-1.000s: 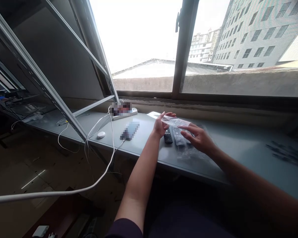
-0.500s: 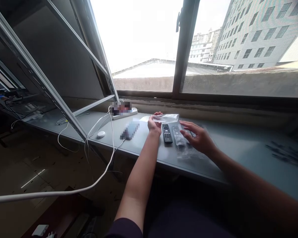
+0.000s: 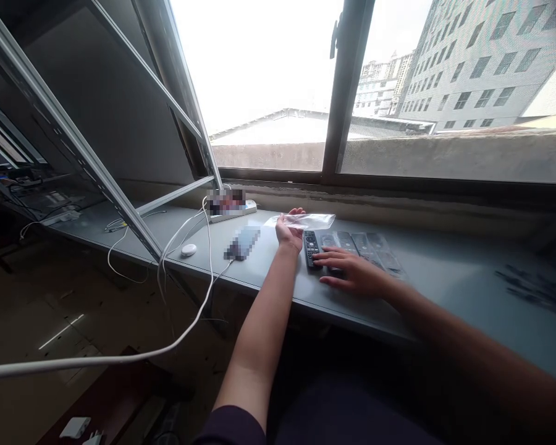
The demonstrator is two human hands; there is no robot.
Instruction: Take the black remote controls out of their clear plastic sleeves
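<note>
A clear plastic bag rests in my left hand, whose fingers curl around it above the table. Below and to the right of that hand lies a black remote control, bare, with its buttons facing up. My right hand is stretched out low over the table, fingers apart. Its fingertips reach the lower right edge of the remote; whether they press on it I cannot tell. Behind the right hand lie several remotes in clear bags, side by side and partly covered by it.
A blurred phone-like object with a cable and a round white object lie to the left. A power strip stands by the window wall. A metal frame and white cable cross the left side. Dark thin objects lie far right.
My right hand has moved left and down from above the bagged remotes to the bare remote's edge. Loose plastic by the bagged remotes shows less now. My left hand has barely moved.
</note>
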